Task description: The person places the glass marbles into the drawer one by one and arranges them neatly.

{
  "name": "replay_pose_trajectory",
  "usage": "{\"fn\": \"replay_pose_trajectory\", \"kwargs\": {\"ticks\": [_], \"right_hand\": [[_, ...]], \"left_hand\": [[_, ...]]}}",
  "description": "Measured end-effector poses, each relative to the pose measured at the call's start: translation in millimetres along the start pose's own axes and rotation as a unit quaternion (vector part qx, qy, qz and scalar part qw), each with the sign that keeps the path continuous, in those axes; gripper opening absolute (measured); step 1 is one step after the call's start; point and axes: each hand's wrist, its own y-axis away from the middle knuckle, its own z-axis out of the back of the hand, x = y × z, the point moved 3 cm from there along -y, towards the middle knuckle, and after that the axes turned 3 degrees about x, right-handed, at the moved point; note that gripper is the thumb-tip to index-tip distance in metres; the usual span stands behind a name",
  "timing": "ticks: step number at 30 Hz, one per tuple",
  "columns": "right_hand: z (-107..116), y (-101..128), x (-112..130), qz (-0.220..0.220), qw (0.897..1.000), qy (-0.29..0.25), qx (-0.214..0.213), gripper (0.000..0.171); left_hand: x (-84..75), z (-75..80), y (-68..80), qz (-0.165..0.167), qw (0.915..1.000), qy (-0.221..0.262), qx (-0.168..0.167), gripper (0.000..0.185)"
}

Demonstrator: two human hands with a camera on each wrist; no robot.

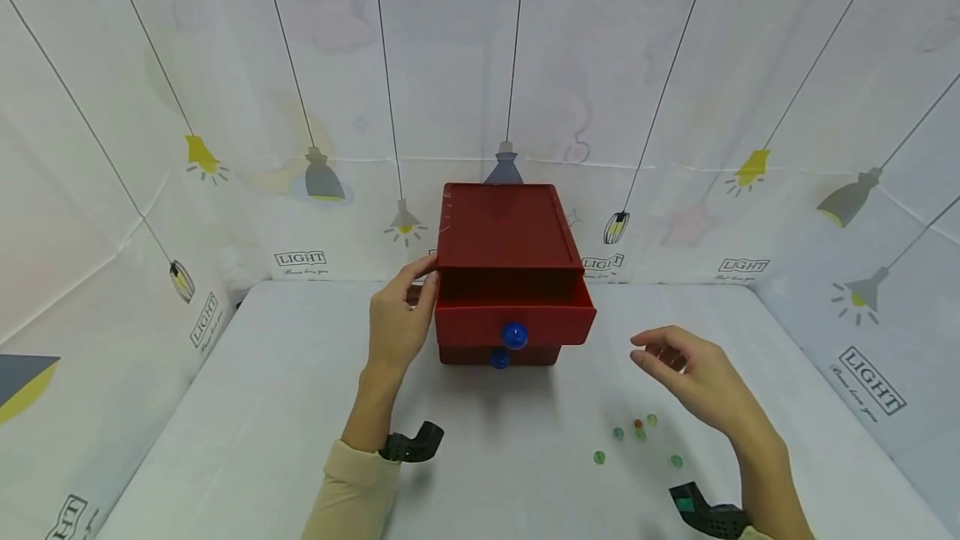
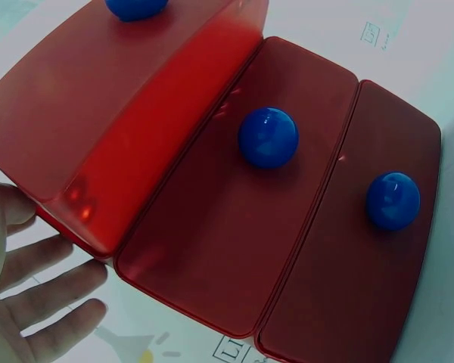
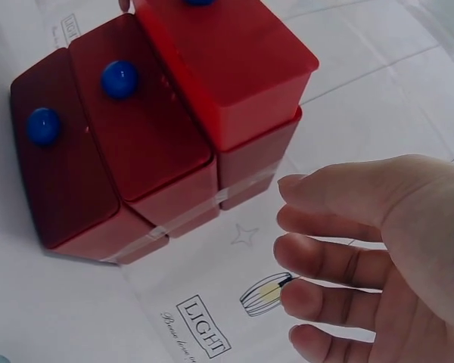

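Observation:
A dark red cabinet (image 1: 502,227) of three stacked drawers with blue knobs stands at the far middle of the table. Its top drawer (image 1: 471,327) is pulled partway out; the middle drawer (image 2: 212,204) and bottom drawer (image 2: 340,242) are closed in the left wrist view. My left hand (image 1: 397,323) rests against the cabinet's left side, fingers extended beside the top drawer. To the right, my right hand (image 1: 701,377) hovers over the table with loosely bent fingers and nothing in it. Several small marbles, mostly green like this green marble (image 1: 599,457) plus an orange marble (image 1: 638,423), lie below that hand.
The white tabletop (image 1: 247,432) runs out on both sides of the cabinet. Behind it hangs a pale curtain (image 1: 450,65) printed with lamps, close to the cabinet's back. Dark camera mounts (image 1: 412,443) sit on both wrists.

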Motion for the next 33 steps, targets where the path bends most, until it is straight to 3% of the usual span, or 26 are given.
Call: {"fn": "replay_pose_trajectory", "kwargs": {"ticks": [17,25,33], "right_hand": [[-22.9,-8.3,2.3,-0.03,0.996,0.004,0.079,0.026],[-22.8,-2.8,2.1,-0.023,0.997,0.011,0.072,0.024],[-23.6,-7.9,-0.9,-0.007,0.996,0.02,0.091,0.021]], "left_hand": [[5.5,2.9,-1.9,-0.001,1.0,-0.008,-0.001,0.029],[-1.8,-3.5,-7.8,-0.01,0.9998,-0.008,0.013,0.029],[3.5,4.2,-5.5,0.001,0.9999,-0.01,0.006,0.029]]}}
